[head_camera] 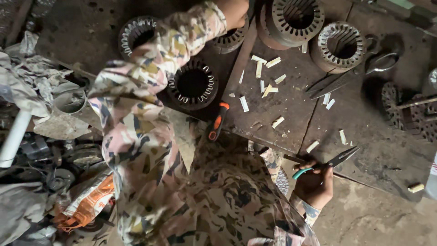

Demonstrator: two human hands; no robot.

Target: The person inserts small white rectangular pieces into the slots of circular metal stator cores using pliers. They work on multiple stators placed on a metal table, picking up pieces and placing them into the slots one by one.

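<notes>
- Two camouflage-sleeved arms: right hand [315, 182], low and bent back, grasps teal-handled long-nose pliers [328, 163], tips pointing away.
- Left hand [234, 11] stretches far forward beside slotted grey metal stator rings [192, 84]; its grip cannot be told.

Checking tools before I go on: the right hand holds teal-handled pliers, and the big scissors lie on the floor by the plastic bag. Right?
Not quite. The right hand does hold the teal-handled pliers, but the head view shows the scissors lying on the wooden bench beside a slotted metal core.

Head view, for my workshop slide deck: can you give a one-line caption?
Right hand grips needle-nose pliers at a worn bench; left hand reaches among slotted stator cores.
</notes>
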